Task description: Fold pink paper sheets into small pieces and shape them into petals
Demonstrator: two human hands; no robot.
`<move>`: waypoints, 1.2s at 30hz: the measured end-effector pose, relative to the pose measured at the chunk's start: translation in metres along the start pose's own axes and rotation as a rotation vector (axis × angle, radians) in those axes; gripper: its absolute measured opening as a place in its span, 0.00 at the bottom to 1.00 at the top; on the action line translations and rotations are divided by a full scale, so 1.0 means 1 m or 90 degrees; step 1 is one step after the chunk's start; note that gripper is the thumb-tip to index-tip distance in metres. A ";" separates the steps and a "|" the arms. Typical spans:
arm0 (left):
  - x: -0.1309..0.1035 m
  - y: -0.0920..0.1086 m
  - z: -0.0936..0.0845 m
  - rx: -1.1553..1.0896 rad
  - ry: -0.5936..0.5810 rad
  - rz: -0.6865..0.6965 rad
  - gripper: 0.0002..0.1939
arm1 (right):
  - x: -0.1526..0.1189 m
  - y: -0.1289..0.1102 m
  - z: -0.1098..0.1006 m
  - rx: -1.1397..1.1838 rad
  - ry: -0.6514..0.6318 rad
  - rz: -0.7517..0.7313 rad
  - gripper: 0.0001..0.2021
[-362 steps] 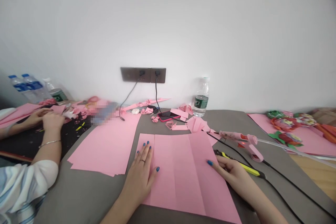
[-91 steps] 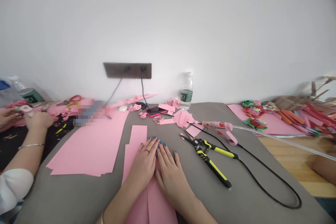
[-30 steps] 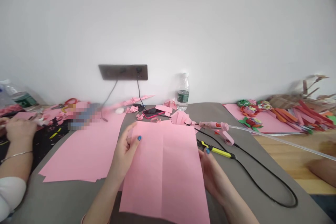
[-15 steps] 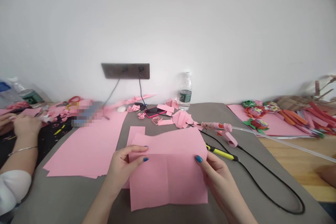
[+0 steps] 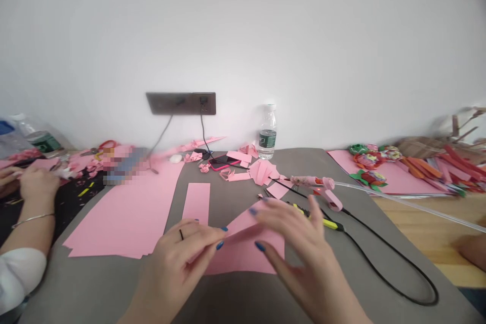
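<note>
Left hand point(image 5: 178, 258) pinched the paper point(image 5: 243, 257) near its left end, between thumb and finger — from this grip it stretched rightward, below the right hand point(image 5: 299, 250), whose fingers were spread — their contact I could not tell.

L hand point(image 5: 176, 258) pinches pink ppr point(image 5: 246, 255) nr R hand point(image 5: 304, 250).

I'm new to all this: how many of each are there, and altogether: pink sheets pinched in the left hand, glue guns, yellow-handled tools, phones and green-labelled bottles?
Pink sheet pinched in the left hand: 1
Glue gun: 1
Yellow-handled tool, partly hidden by the right hand: 1
Phone: 1
Green-labelled bottles: 2
Total: 6
</note>
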State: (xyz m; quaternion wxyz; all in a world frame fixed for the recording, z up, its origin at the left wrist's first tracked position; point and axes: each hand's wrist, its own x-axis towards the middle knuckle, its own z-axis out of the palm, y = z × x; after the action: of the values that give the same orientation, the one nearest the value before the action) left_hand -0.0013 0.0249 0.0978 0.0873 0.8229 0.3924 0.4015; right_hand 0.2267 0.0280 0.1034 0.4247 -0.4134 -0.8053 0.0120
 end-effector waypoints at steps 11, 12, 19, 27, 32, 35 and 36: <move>0.005 0.021 -0.022 0.068 0.024 0.094 0.09 | 0.012 -0.023 0.007 0.090 -0.032 0.024 0.10; 0.005 0.020 -0.028 0.081 0.022 0.092 0.09 | 0.009 -0.018 0.005 0.098 -0.030 0.027 0.10; 0.002 0.010 -0.059 0.160 -0.005 0.092 0.08 | -0.027 0.039 -0.006 0.092 -0.026 0.162 0.07; -0.014 0.002 -0.070 0.045 -0.037 0.065 0.10 | -0.041 0.059 -0.017 0.409 -0.069 0.495 0.13; -0.001 0.012 -0.061 -0.051 -0.112 0.151 0.09 | -0.038 0.017 0.005 0.871 -0.385 0.526 0.24; 0.005 0.012 -0.046 -0.081 -0.121 0.172 0.09 | -0.037 -0.008 0.026 0.942 -0.482 0.575 0.20; 0.005 0.011 -0.040 -0.089 -0.113 0.145 0.09 | -0.036 -0.015 0.032 0.990 -0.492 0.607 0.19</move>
State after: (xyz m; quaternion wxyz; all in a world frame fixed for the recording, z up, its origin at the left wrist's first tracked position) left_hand -0.0223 0.0139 0.1325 0.1323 0.8865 0.2583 0.3605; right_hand 0.2055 0.0046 0.0641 0.2364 -0.2682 -0.4057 0.8412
